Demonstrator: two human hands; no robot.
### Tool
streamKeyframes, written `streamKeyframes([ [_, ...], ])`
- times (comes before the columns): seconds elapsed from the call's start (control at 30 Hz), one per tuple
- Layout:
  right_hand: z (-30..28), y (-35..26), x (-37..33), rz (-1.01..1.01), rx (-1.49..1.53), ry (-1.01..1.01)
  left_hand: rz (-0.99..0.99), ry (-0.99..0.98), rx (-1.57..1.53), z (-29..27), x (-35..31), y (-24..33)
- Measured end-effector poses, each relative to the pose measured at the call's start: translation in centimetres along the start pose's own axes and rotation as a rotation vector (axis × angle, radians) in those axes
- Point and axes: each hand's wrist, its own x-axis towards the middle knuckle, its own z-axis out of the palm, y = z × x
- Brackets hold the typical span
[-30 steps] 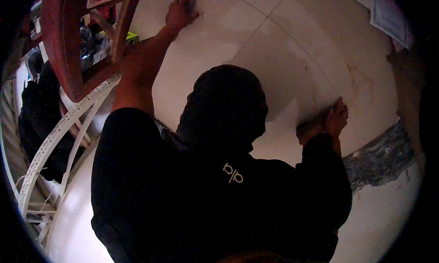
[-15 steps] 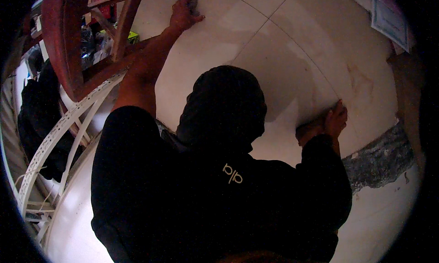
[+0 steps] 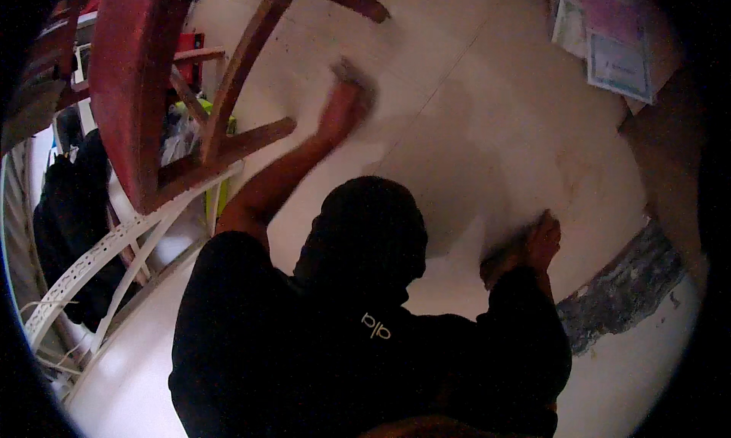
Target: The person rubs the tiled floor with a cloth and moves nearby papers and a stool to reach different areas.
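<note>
Neither of my own hands shows in the picture. In front of me a person in a black top and dark head covering (image 3: 362,240) bends over a pale tiled surface (image 3: 457,133), seen from behind. That person's left hand (image 3: 346,107) is stretched out over the surface, smeared by motion, with a small greyish thing at it that I cannot make out. The person's right hand (image 3: 542,244) presses against the surface at the right, beside a dark patch that may be shadow. A blurred brown shape (image 3: 430,426) at the lower edge is too unclear to name.
A red and brown wooden chair (image 3: 129,95) stands at the left, its legs reaching over the surface. Below it are a white perforated metal strip (image 3: 99,263) and black cloth (image 3: 72,232). Rough grey bare material (image 3: 624,293) edges the right. Framed papers (image 3: 620,65) are at the upper right.
The whole view has shifted, so the chair shows more fully. The other person's left hand has come closer to their head; their right hand stays against the surface.
</note>
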Motion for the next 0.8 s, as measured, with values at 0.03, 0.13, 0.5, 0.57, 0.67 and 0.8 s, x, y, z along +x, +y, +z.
streamKeyframes([
  [0.03, -0.2, -0.4, 0.0, 0.064, -0.016, -0.057, 0.099, -0.098, 0.049, 1.5, -0.8, 2.2],
  [0.13, -1.0, -1.3, -0.3, 0.146, -0.034, -0.154, 0.443, -0.265, 0.303, 4.3, -1.2, 5.6],
  [0.5, -0.2, -1.7, -1.0, 0.113, 0.065, -0.071, 0.038, 0.368, 0.552, -3.2, 14.1, -3.0],
  [0.57, -0.3, -1.7, -0.8, 0.112, -0.019, -0.024, -0.156, 0.335, 0.386, -4.5, 15.0, -3.4],
  [0.67, -0.7, -1.6, -0.4, 0.120, 0.004, -0.066, -0.139, 0.301, 0.281, -4.4, 14.2, -3.7],
  [0.8, -1.5, -0.5, 0.0, 0.227, 0.214, -0.239, -0.180, 0.150, 0.123, -3.1, 10.9, -3.6],
])
